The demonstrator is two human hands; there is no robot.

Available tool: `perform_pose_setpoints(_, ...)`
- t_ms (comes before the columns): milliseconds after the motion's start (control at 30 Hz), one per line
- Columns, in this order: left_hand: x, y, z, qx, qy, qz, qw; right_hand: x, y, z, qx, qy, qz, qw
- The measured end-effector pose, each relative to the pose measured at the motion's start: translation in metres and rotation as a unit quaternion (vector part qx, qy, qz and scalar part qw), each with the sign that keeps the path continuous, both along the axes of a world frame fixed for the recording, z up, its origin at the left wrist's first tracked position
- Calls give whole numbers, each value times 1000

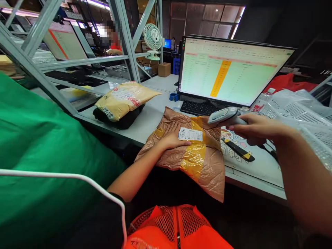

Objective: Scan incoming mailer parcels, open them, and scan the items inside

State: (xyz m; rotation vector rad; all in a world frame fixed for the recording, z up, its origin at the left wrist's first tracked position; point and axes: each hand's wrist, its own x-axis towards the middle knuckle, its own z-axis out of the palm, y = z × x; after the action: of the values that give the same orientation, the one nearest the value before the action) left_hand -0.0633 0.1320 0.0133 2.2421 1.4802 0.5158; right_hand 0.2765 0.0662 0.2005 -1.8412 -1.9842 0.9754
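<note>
A brown padded mailer [210,173] with yellow tape and a white shipping label [191,135] lies across the desk's front edge, its lower part hanging over. My left hand [172,138] rests flat on it with fingers spread, just left of the label and its thumb along the label's lower edge. In my right hand [255,126] is a grey barcode scanner [224,116], gripped by its handle. Its head is held above the mailer's upper right corner, pointing left. A black and yellow utility knife [238,149] lies on the desk mat below the scanner.
A monitor [228,74] and keyboard [198,108] stand behind the mailer. To the left, a yellow parcel [126,98] lies on a black package [124,119], near a metal frame [90,63]. Clear plastic packaging [303,110] fills the right. A green sack [46,155] bulges at left. Another person sits beyond the frame.
</note>
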Motion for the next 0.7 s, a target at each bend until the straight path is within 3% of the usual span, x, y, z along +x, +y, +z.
perform_pose_setpoints(67,1,-2,2,4,0,1,1000,-28,5,4,-58,-4,94,994)
perform_pose_setpoints(167,0,-4,1,6,-10,10,1000,-54,16,-2,-30,-12,210,977)
perform_pose_setpoints(233,-1,-4,0,5,-8,8,1000,-60,23,-7,-4,-9,252,968)
perform_pose_setpoints(300,-2,-4,-1,5,2,2,1000,-59,25,-10,11,-6,253,967)
perform_pose_setpoints(433,-4,-4,-2,11,-5,-1,1000,-37,17,-18,35,-32,160,986)
perform_pose_setpoints(500,-7,-3,-4,18,-14,-9,1000,-15,12,-30,59,-54,88,993)
perform_pose_setpoints(600,-14,2,-7,24,-7,-11,1000,27,12,-64,110,-80,-43,990)
perform_pose_setpoints(700,-24,7,-9,22,1,-4,1000,68,17,-110,156,-157,-172,960)
